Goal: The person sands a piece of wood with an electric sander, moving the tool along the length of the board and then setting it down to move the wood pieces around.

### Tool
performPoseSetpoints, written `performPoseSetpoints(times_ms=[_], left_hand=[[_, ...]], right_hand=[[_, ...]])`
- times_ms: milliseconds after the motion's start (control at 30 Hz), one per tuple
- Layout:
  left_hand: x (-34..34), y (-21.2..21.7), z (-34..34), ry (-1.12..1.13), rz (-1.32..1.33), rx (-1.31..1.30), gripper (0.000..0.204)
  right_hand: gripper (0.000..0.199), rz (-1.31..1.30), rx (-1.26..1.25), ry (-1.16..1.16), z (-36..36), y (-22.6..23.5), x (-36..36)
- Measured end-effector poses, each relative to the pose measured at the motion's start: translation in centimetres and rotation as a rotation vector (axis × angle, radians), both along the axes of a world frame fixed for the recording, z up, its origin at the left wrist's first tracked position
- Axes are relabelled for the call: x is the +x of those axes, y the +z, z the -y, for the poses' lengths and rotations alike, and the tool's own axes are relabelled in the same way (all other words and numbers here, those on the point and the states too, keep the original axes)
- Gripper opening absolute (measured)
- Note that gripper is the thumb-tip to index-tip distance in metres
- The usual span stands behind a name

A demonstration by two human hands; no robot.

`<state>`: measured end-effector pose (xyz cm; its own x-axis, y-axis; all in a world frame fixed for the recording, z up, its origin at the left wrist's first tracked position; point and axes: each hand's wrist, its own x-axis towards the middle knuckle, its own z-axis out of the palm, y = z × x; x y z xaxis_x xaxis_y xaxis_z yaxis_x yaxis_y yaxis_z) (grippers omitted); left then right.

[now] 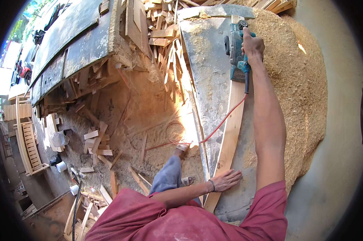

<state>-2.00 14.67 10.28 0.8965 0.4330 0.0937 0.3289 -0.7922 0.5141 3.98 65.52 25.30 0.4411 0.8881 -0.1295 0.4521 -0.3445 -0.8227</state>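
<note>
A long, pale wooden board lies lengthwise on the grey workbench. On its far end rests a teal electric hand planer, with my right hand wrapped round its handle and my arm stretched forward. From the planer's rear a red power cord runs back across the board and down to the floor on the left. My left hand lies flat on the board's near end, fingers stretched toward the right, a dark band at the wrist.
Wood shavings are heaped along the bench's right side, by a pale wall. Offcuts pile up beyond the bench's left edge. At left stand another worktable and a slatted wooden frame; scrap blocks litter the floor.
</note>
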Motion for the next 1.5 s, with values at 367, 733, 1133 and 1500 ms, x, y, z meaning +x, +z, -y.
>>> performPoseSetpoints(times_ms=[367,733,1133,1500], left_hand=[[0.2,-0.2,-0.6,-0.058,0.001,-0.044,0.047],[0.0,-0.5,-0.7,-0.048,0.116,-0.066,0.044],[0.2,-0.6,-0.4,-0.005,0.187,-0.134,0.048],[0.1,-1.8,0.3,0.026,0.317,-0.12,0.047]], right_hand=[[0.054,0.025,0.098,0.037,-7.0,1.4,0.8],[0.062,0.089,0.134,0.048,-12.1,0.5,1.2],[0.067,0.115,0.212,0.07,-17.2,0.1,1.7],[0.06,0.152,0.269,0.09,-20.1,-0.4,3.7]])
